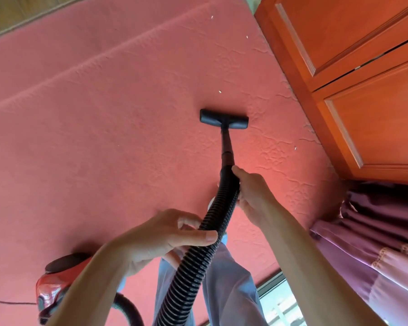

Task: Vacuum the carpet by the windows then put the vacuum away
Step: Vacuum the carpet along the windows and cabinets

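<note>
A red carpet point(104, 137) fills most of the view. The black vacuum floor head point(223, 119) lies flat on it, joined by a thin black wand point(227, 147) to a ribbed black hose point(198, 255). My right hand point(250, 191) grips the top of the hose where it meets the wand. Lower down, my left hand point(170, 234) holds the hose, thumb across it. The red canister vacuum point(54, 283) sits on the carpet at the lower left, partly behind my left arm.
An orange wooden cabinet point(363, 78) stands along the carpet's right side. Purple curtains point(375, 243) hang at the lower right beside a window frame point(273, 283). Small white specks point(220, 91) dot the carpet. A thin cord point(10, 302) runs left from the canister.
</note>
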{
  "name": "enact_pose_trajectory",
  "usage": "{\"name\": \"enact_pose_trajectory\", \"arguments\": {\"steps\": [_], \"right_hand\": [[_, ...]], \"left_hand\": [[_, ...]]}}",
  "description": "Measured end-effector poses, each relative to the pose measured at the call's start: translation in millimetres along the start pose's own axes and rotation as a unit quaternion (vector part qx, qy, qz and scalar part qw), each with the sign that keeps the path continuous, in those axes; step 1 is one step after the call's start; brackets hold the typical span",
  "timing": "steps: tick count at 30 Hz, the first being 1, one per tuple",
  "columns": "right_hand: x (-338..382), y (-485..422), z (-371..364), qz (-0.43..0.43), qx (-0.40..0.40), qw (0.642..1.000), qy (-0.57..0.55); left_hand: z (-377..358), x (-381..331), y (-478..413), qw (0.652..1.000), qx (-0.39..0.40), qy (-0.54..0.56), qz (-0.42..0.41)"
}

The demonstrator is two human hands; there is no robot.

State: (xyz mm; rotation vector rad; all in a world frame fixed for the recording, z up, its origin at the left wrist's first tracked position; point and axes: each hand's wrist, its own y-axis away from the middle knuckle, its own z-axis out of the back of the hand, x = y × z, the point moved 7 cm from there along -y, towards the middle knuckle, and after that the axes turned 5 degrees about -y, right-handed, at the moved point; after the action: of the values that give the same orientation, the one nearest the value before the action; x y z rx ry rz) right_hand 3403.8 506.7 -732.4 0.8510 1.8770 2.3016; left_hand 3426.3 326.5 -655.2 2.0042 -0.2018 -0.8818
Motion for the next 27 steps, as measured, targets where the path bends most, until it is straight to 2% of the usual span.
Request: {"name": "enact_pose_trajectory", "arguments": {"steps": [3, 6, 9, 12, 16, 19, 24, 27], "right_hand": [[8.2, -19.5, -3.8, -0.013, 0.019, 1.000, -0.016], [21.4, -41.3, -10.7, 0.001, 0.021, 1.000, 0.019], [31.3, -52.3, -16.0, 0.025, 0.011, 0.998, 0.051], [30.2, -50.8, -11.7, 0.028, 0.004, 0.998, 0.054], [20.8, -29.0, 1.0, 0.013, 0.005, 0.999, 0.035], [15.5, -7.9, 9.4, 0.007, 0.027, 0.999, 0.038], [12.3, -4.0, 11.8, -0.020, 0.040, 0.999, 0.026], [24.5, -18.1, 6.4, -0.025, 0.027, 0.999, -0.007]], "left_hand": [[-0.6, 3.6, -15.8, 0.995, -0.100, 0.026, 0.008], [-0.8, 1.8, -30.5, 0.978, -0.198, 0.066, -0.007], [-2.5, -3.7, -36.2, 0.970, -0.232, 0.071, -0.014], [-1.2, -6.1, -31.4, 0.974, -0.214, 0.076, -0.009], [-6.2, -14.7, -16.3, 0.997, -0.072, 0.030, 0.008], [-2.7, -19.3, -6.6, 1.000, -0.009, 0.007, 0.009], [-3.1, -18.5, -8.0, 1.000, 0.013, -0.008, 0.016], [2.3, -21.8, -18.8, 0.999, -0.043, -0.001, 0.020]]}}
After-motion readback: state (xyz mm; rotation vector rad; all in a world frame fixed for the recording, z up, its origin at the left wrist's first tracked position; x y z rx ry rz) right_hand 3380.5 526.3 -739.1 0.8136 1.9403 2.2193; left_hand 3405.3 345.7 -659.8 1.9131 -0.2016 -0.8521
